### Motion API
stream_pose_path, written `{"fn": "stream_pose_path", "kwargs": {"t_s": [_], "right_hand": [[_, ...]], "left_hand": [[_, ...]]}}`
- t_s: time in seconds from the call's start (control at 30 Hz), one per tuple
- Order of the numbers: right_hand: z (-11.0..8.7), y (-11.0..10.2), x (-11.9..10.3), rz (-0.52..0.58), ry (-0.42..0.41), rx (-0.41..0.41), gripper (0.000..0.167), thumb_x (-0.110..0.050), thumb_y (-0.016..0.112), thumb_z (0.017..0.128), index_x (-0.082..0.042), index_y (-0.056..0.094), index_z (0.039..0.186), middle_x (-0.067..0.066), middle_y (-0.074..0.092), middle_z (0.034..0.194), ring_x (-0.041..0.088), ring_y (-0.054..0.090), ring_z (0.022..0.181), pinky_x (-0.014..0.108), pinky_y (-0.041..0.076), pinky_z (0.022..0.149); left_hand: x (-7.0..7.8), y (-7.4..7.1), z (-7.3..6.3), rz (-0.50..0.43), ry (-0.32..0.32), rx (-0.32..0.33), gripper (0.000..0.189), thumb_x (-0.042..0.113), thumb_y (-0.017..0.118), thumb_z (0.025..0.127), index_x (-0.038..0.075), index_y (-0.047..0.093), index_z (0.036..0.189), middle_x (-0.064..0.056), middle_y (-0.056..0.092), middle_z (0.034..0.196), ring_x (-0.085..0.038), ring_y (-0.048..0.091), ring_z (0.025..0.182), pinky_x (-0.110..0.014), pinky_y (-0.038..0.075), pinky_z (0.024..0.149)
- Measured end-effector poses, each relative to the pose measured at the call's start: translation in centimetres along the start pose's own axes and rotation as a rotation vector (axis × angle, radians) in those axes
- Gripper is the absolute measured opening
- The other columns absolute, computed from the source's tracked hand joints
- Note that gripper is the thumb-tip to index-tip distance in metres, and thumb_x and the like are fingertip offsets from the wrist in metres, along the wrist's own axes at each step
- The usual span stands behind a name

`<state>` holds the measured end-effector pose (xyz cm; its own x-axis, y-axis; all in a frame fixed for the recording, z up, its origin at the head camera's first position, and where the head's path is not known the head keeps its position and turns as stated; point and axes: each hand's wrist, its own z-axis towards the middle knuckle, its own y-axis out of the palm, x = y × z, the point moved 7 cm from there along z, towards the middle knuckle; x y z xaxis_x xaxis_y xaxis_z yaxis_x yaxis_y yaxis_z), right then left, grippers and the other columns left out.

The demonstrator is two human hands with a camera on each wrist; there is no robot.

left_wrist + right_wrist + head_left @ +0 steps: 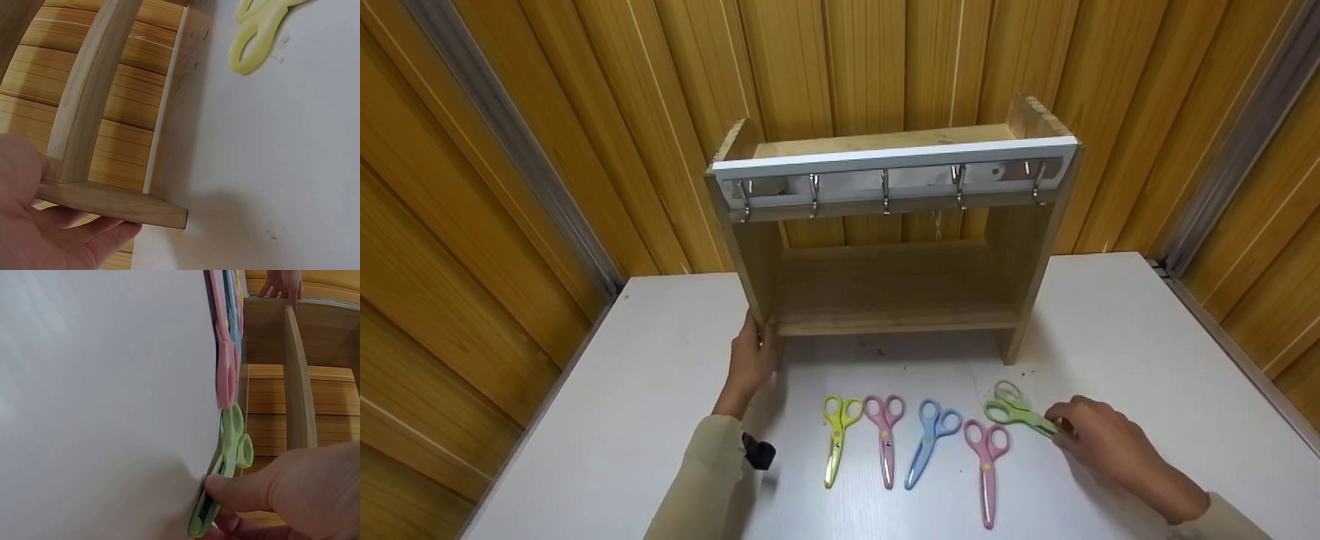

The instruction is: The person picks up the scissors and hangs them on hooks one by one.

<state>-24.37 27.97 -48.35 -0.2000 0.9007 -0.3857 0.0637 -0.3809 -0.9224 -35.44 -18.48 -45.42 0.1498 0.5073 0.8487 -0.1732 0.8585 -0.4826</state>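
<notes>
A wooden shelf rack [896,328] with a white front bar [900,155] and several metal hooks [886,191] stands on the table. My left hand [751,364] grips the lower part of its left side panel [112,203], fingers beneath and around the wood. At the right, my right hand [1110,442] pinches the covered blade end of green scissors [1020,415] between thumb and fingers. Their handles point toward the rack. In the right wrist view the green scissors [229,458] lie close to the tabletop; whether they touch it, I cannot tell.
Left of the green pair, yellow scissors [835,442], pink scissors [886,442], blue scissors [928,446] and another pink pair [988,480] lie in a row on the white table [660,420]. Wood-patterned walls [870,67] enclose the back and sides.
</notes>
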Motion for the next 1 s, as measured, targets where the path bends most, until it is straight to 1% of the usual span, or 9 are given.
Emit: {"fn": "stream_pose_path", "kwargs": {"t_s": [0.13, 0.27, 0.37, 0.43, 0.6, 0.83, 0.93, 1.0], "right_hand": [[0.1, -0.1, 0.0, 0.021, 0.004, -0.001, 0.018, 0.005, 0.081, 0.080, -0.005, 0.077, 0.095, -0.002, 0.062, 0.079, 0.015, 0.056, 0.072, 0.037, 0.049, 0.060], [0.2, -0.4, 0.1, 0.025, 0.006, -0.010, 0.018, 0.005, 0.081, 0.081, -0.008, 0.077, 0.093, -0.002, 0.067, 0.081, 0.015, 0.058, 0.074, 0.036, 0.049, 0.061], [0.3, -1.1, 0.0, 0.020, 0.000, 0.000, 0.017, 0.004, 0.079, 0.082, -0.008, 0.077, 0.093, -0.001, 0.070, 0.083, 0.015, 0.058, 0.074, 0.036, 0.049, 0.060], [0.5, -1.8, -0.2, 0.006, -0.016, 0.025, 0.017, 0.005, 0.079, 0.082, -0.008, 0.078, 0.094, 0.000, 0.071, 0.085, 0.015, 0.059, 0.073, 0.037, 0.049, 0.059], [0.9, -4.5, -1.1, -0.012, -0.069, 0.125, 0.018, 0.005, 0.080, 0.082, -0.008, 0.078, 0.094, -0.001, 0.070, 0.086, 0.015, 0.059, 0.071, 0.036, 0.046, 0.056], [1.2, -8.6, -2.7, -0.008, -0.150, 0.262, 0.019, 0.003, 0.081, 0.083, -0.006, 0.077, 0.099, 0.000, 0.070, 0.087, 0.016, 0.062, 0.073, 0.030, 0.045, 0.055], [1.1, -10.6, -3.5, -0.005, -0.207, 0.364, 0.021, 0.004, 0.082, 0.081, -0.007, 0.076, 0.099, 0.000, 0.071, 0.088, 0.018, 0.065, 0.074, 0.028, 0.046, 0.056], [1.0, -11.9, -3.9, 0.004, -0.244, 0.440, 0.024, 0.006, 0.084, 0.079, -0.006, 0.076, 0.098, 0.000, 0.070, 0.088, 0.017, 0.065, 0.075, 0.025, 0.049, 0.058]], "left_hand": [[0.0, 0.0, 0.0, -0.003, 0.008, 0.003, 0.057, 0.022, 0.042, 0.112, 0.008, 0.023, 0.163, -0.021, 0.044, 0.157, -0.036, 0.048, 0.140, -0.052, 0.040, 0.113], [0.0, -0.1, 0.0, -0.002, 0.014, 0.005, 0.056, 0.021, 0.043, 0.112, 0.007, 0.023, 0.163, -0.022, 0.046, 0.155, -0.035, 0.050, 0.139, -0.052, 0.042, 0.112], [0.1, -0.1, 0.1, -0.004, 0.017, 0.001, 0.056, 0.021, 0.043, 0.112, 0.007, 0.023, 0.163, -0.022, 0.046, 0.155, -0.035, 0.050, 0.139, -0.052, 0.042, 0.112], [0.1, -0.1, 0.1, -0.005, 0.013, -0.002, 0.057, 0.022, 0.043, 0.112, 0.008, 0.023, 0.163, -0.021, 0.045, 0.156, -0.035, 0.050, 0.140, -0.051, 0.041, 0.112], [0.0, -0.1, 0.3, -0.011, 0.006, 0.006, 0.055, 0.023, 0.042, 0.112, 0.010, 0.024, 0.163, -0.020, 0.044, 0.157, -0.035, 0.049, 0.140, -0.051, 0.042, 0.112], [-0.2, -0.1, 0.2, -0.021, -0.009, 0.048, 0.053, 0.023, 0.043, 0.112, 0.009, 0.029, 0.161, -0.021, 0.047, 0.154, -0.035, 0.053, 0.136, -0.052, 0.046, 0.108], [-0.3, 0.0, 0.2, -0.013, -0.011, 0.063, 0.053, 0.021, 0.044, 0.111, 0.007, 0.030, 0.160, -0.022, 0.047, 0.154, -0.036, 0.053, 0.136, -0.053, 0.045, 0.108], [-0.2, 0.1, 0.3, -0.004, -0.012, 0.068, 0.054, 0.022, 0.043, 0.111, 0.007, 0.029, 0.161, -0.022, 0.046, 0.155, -0.035, 0.052, 0.137, -0.052, 0.045, 0.109]]}}
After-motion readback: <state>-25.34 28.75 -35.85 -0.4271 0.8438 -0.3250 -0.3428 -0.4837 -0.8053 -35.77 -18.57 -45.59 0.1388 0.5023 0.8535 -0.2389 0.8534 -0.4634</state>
